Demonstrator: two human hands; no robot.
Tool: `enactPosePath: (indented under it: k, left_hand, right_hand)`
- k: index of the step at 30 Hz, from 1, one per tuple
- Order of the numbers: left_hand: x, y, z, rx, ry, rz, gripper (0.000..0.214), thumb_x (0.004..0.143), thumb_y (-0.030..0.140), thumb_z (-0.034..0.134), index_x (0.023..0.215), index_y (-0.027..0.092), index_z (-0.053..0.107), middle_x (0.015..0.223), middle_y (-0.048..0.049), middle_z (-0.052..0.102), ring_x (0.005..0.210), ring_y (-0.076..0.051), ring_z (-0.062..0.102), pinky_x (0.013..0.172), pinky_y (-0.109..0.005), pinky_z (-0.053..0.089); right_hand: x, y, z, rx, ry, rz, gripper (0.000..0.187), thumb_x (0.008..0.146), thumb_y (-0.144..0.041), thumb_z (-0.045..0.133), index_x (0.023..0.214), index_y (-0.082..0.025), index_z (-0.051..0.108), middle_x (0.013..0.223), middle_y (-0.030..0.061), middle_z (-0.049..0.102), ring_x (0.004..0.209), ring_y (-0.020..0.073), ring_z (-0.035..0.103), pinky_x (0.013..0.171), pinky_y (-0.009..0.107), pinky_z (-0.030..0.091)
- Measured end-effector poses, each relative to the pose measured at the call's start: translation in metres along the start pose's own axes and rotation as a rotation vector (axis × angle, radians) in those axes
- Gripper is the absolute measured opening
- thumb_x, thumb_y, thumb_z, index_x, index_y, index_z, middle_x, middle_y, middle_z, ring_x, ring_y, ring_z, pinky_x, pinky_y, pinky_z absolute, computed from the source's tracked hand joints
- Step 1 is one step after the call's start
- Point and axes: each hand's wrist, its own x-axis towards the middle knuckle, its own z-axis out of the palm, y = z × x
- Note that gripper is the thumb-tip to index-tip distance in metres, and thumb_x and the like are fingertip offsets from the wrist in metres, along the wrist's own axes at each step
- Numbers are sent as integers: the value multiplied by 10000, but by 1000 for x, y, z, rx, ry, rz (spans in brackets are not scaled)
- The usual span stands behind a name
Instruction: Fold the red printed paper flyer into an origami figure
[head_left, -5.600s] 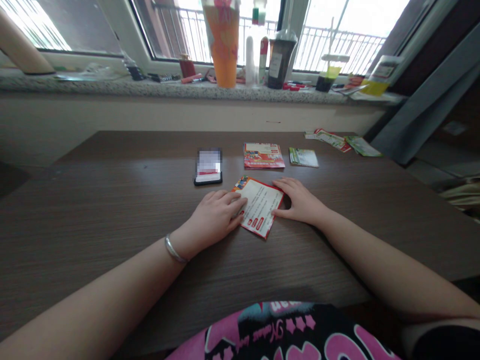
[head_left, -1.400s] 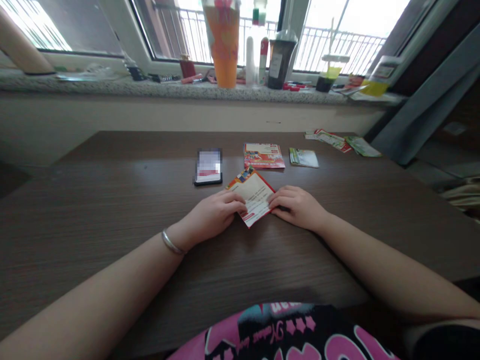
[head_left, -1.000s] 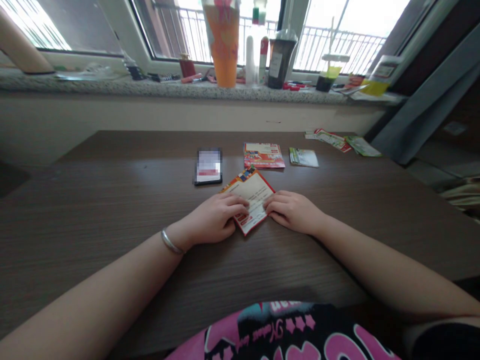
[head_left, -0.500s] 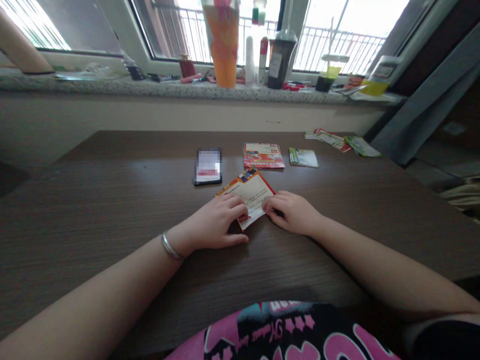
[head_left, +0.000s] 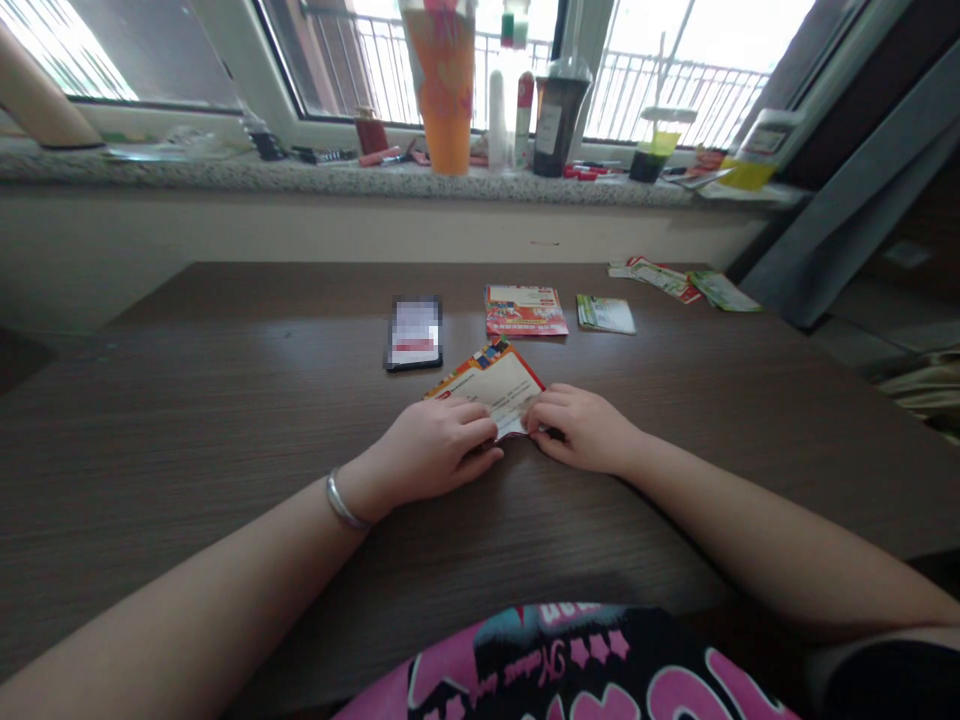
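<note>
Now pinching with right grip (head_left: 576, 426), pressing with loosely curled left grip (head_left: 439, 447) (unclear if pinching), a cream, red-bordered paper sheet (head_left: 498, 386) between far and near edges of the surface (head_left: 247, 400); just hid its near corner, likely folding.

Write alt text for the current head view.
The left hand rests on a printed sheet and the right hand grips its edge, on a brown table. Beyond lie a phone, a leaflet stack and a smaller paper stack; drink cups stand on the windowsill.
</note>
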Motion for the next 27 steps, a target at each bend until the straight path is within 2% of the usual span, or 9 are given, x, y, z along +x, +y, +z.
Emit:
enactPosePath:
  k: [4, 7, 12, 18, 20, 24, 27]
  left_hand:
    - [1, 2, 1, 94, -48, 40, 234, 886, 383, 524, 792, 187, 609, 782, -53, 633, 731, -188, 591, 646, -295, 456]
    - [2, 2, 2, 121, -65, 47, 250, 896, 373, 512, 763, 185, 609, 717, -51, 624, 701, -195, 592, 625, -297, 449]
    - [2, -3, 5, -5, -58, -92, 342, 961, 372, 404, 763, 187, 613, 775, -51, 661, 725, -183, 613, 662, -290, 451]
    - [3, -8, 8, -231, -89, -302, 300, 939, 383, 439, 772, 197, 606, 784, -24, 666, 702, -158, 605, 599, -252, 415]
    - [3, -8, 8, -238, -77, -332, 288, 934, 370, 442, 763, 195, 593, 785, -26, 664, 702, -160, 598, 605, -256, 414]
    - [5, -10, 10, -191, -42, -369, 285, 933, 340, 438, 732, 184, 568, 770, -47, 655, 718, -180, 591, 633, -282, 428]
    - [5, -13, 14, -137, 6, -362, 279, 929, 324, 444, 725, 178, 567, 803, -68, 651, 761, -202, 587, 690, -317, 451]
  right_hand:
    - [1, 1, 0, 0, -10, -37, 94, 816, -139, 553, 834, -209, 613, 904, 51, 662, 870, 189, 561, 805, 319, 462]
    - [1, 0, -1, -1, -13, -37, 101, 811, -132, 556, 835, -210, 614, 907, 50, 662, 863, 189, 558, 796, 318, 461]
    - [0, 0, -3, 30, -29, -47, 93, 840, -145, 545, 850, -207, 614, 910, 54, 663, 884, 187, 561, 810, 319, 459]
    - [1, 1, -3, 51, -44, -58, 94, 876, -182, 526, 877, -205, 617, 897, 56, 663, 873, 185, 569, 797, 319, 459]
    - [1, 0, -3, 45, -32, -36, 93, 878, -190, 524, 889, -203, 616, 888, 56, 663, 864, 185, 574, 787, 315, 458]
    - [0, -1, 0, 43, 21, 103, 112, 877, -228, 548, 957, -199, 620, 855, 52, 654, 790, 171, 588, 712, 283, 461]
    - [1, 1, 3, 61, 42, 109, 141, 898, -239, 534, 988, -203, 636, 865, 50, 671, 805, 169, 605, 735, 287, 469]
